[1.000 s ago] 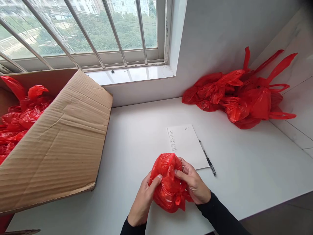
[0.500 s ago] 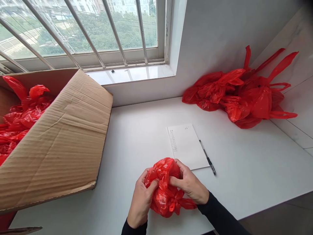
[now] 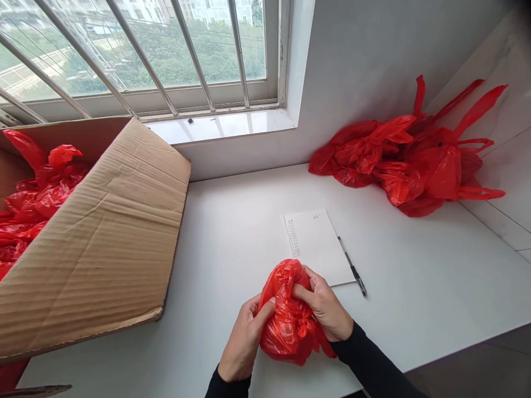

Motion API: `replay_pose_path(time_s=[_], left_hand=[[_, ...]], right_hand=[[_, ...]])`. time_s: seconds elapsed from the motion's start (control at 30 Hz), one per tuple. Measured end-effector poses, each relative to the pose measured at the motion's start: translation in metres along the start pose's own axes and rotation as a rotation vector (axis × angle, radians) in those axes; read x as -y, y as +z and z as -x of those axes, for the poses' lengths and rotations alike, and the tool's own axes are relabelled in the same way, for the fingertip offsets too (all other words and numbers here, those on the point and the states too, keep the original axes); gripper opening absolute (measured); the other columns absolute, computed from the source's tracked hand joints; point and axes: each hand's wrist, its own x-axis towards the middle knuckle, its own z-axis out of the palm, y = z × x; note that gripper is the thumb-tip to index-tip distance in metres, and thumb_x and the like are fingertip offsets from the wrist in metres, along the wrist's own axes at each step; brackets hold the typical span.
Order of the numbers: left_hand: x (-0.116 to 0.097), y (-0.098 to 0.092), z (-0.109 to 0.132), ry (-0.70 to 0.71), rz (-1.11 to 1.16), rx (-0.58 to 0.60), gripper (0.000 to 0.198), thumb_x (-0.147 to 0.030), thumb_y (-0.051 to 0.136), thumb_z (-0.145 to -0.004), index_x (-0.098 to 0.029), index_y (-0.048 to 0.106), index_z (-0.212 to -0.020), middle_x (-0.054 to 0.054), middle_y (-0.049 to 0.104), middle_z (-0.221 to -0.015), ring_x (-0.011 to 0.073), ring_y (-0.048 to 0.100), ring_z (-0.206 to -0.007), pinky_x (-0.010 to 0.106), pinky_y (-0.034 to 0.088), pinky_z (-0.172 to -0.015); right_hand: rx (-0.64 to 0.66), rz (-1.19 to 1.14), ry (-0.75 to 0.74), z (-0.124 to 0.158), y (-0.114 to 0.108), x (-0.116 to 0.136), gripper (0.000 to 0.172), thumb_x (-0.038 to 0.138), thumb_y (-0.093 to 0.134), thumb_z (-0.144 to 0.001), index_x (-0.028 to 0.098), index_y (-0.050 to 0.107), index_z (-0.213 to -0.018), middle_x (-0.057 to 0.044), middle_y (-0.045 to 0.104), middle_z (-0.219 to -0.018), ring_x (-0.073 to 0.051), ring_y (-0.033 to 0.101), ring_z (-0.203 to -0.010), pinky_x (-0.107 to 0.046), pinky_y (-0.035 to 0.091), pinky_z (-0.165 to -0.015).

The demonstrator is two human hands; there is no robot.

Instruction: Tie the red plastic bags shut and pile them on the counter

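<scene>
Head view: the left hand and the right hand are both clamped on a red bag, crumpled between them near the front edge of the counter. Each thumb presses on the upper face; the other fingers curl around the sides, partly hidden. A knot shows at the bag's lower right, beside the right hand. I cannot tell whether its underside touches the counter. Just beyond lies a notebook, with a pen along its right edge. At the counter's left end stands a box with red plastic inside. A pile of red plastic lies by the back right corner, against the wall. Behind the back edge are a sill and a barred window.
</scene>
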Motion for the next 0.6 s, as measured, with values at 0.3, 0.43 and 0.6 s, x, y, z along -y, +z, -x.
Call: replay_pose_path(time_s=[0.3, 0.43, 0.6], left_hand=[[0.000, -0.004, -0.001, 0.072, 0.219, -0.263, 0.046, -0.040, 0.070, -0.084, -0.021, 0.066, -0.125, 0.008, 0.075, -0.110, 0.0287, 0.070, -0.098, 0.034, 0.055, -0.083], [-0.003, 0.001, 0.001, 0.097, 0.199, -0.313, 0.044, -0.045, 0.064, -0.087, -0.023, 0.066, -0.125, 0.007, 0.071, -0.122, 0.0313, 0.063, -0.115, 0.038, 0.052, -0.095], [-0.009, 0.008, 0.011, 0.129, 0.151, -0.169, 0.053, -0.047, 0.062, -0.087, -0.026, 0.059, -0.135, 0.009, 0.068, -0.128, 0.0341, 0.056, -0.125, 0.045, 0.046, -0.105]], right_hand=[[-0.147, 0.779, -0.168, 0.018, 0.000, 0.011, 0.025, 0.048, 0.064, -0.087, 0.028, 0.061, -0.102, -0.006, 0.056, -0.113, -0.025, 0.054, -0.105, -0.043, 0.045, -0.095], [-0.061, 1.047, -0.199, 0.023, 0.007, 0.011, 0.029, 0.038, 0.076, -0.077, 0.029, 0.063, -0.101, -0.006, 0.058, -0.111, -0.029, 0.050, -0.106, -0.046, 0.044, -0.094], [-0.109, 1.089, -0.208, 0.018, 0.006, 0.007, 0.007, 0.032, 0.060, -0.090, 0.026, 0.058, -0.088, -0.003, 0.061, -0.088, -0.023, 0.053, -0.086, -0.038, 0.045, -0.076]])
